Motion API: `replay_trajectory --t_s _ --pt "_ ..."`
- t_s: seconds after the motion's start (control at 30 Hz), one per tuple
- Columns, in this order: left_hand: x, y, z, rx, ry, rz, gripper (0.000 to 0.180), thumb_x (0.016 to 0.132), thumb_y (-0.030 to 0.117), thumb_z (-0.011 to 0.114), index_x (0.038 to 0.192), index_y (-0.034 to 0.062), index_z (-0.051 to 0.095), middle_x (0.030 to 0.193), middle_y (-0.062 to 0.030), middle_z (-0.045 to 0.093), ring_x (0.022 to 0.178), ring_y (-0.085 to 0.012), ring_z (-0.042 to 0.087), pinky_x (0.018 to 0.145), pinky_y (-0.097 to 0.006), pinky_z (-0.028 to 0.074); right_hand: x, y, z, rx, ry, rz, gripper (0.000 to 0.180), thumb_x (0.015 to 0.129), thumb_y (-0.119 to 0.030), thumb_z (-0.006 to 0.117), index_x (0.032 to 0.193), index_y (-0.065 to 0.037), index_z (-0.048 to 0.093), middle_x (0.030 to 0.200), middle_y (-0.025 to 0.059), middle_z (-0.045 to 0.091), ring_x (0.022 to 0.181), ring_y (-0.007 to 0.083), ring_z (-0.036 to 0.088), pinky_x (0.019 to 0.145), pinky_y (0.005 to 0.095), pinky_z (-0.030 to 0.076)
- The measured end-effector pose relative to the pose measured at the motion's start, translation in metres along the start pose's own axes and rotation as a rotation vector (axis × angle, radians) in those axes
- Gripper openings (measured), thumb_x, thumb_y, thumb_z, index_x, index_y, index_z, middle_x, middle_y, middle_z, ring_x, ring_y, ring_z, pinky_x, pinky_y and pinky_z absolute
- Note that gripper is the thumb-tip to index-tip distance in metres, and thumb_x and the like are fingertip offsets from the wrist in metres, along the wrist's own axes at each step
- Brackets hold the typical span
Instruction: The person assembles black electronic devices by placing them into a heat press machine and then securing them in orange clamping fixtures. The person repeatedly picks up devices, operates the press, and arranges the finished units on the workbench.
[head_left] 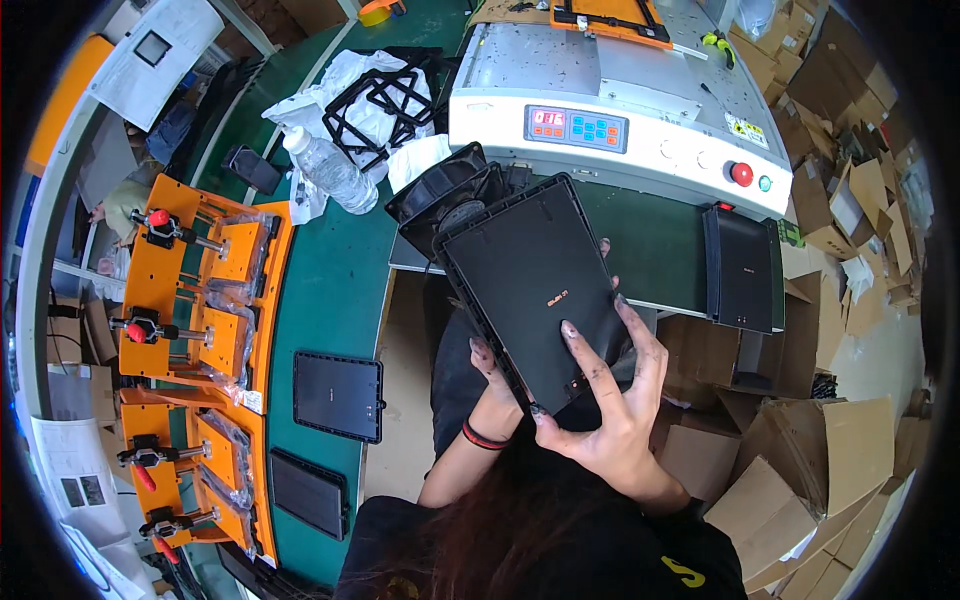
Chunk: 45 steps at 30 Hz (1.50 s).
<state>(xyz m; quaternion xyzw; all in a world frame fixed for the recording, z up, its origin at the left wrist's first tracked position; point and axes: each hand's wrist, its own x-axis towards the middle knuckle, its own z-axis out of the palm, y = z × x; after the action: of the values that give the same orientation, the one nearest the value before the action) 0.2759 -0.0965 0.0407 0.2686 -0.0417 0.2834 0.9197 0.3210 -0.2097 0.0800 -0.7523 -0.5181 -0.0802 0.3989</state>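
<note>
A black rectangular plastic cover (530, 270) with a raised rim is tilted in front of me. My left hand (492, 395), with a dark and red band at the wrist, is closed round its lower left side, thumb at the rim and most of its fingers hidden beneath. Across the cover's lower face my right hand (615, 410) spreads its fingers, index tip on the surface and thumb near the bottom corner. Fingertips show past the right edge, apparently from underneath. Just behind the cover is a black fan-like round part (450, 195). Similar black covers (338, 396) lie to the left.
Orange clamping fixtures (205, 335) with red-tipped levers line the left. A clear bottle (330, 170) stands by black frames (375, 110). Ahead is a white machine (620, 130) with a display and red button. Another black panel (742, 268) rests at right, above cardboard boxes (810, 460).
</note>
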Motion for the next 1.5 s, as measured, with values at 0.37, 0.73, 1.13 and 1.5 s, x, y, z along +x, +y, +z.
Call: replay_trajectory --t_s 0.37,0.73,1.13,1.5 --pt "0.000 -0.006 -0.011 -0.164 -0.043 0.024 0.117 0.065 0.086 0.047 0.149 0.0109 0.013 0.151 -0.0207 0.015 0.133 -0.0381 0.030 0.109 -0.047 0.029 0.004 -0.007 0.008 -0.105 -0.092 0.002 0.066 0.063 -0.040 0.074 0.123 -0.015 0.061 0.136 0.0279 0.033 0.124 0.0444 0.033 0.100 0.0525 0.030" --pt "-0.026 0.043 -0.024 0.574 0.267 -0.119 0.044 0.099 0.023 0.046 0.135 -0.0015 0.038 0.129 -0.0103 0.050 0.115 -0.0164 0.050 0.098 -0.030 0.040 0.011 0.038 0.025 1.311 -0.074 0.717 0.051 0.096 -0.012 0.051 0.141 0.000 0.030 0.132 0.0093 0.045 0.120 0.0140 0.042 0.102 0.0278 0.032" --pt "-0.112 0.098 -0.016 1.141 0.834 0.360 0.041 0.100 0.020 0.041 0.134 -0.0043 0.038 0.118 -0.0081 0.054 0.107 -0.0111 0.048 0.092 -0.026 0.040 0.040 -0.035 0.086 0.980 -0.463 0.210 0.040 0.090 -0.006 0.052 0.127 0.007 0.042 0.122 0.0147 0.048 0.114 0.0248 0.048 0.100 0.0321 0.034" --pt "-0.194 0.172 -0.017 0.356 0.887 0.827 0.038 0.099 0.033 0.044 0.123 0.0029 0.047 0.111 -0.0105 0.060 0.096 -0.0178 0.063 0.080 -0.031 0.055 -0.007 -0.105 0.164 0.984 -0.493 -0.472 0.063 0.081 -0.002 0.064 0.138 0.000 0.035 0.119 0.0236 0.056 0.082 0.0315 0.064 0.073 0.0336 0.051"
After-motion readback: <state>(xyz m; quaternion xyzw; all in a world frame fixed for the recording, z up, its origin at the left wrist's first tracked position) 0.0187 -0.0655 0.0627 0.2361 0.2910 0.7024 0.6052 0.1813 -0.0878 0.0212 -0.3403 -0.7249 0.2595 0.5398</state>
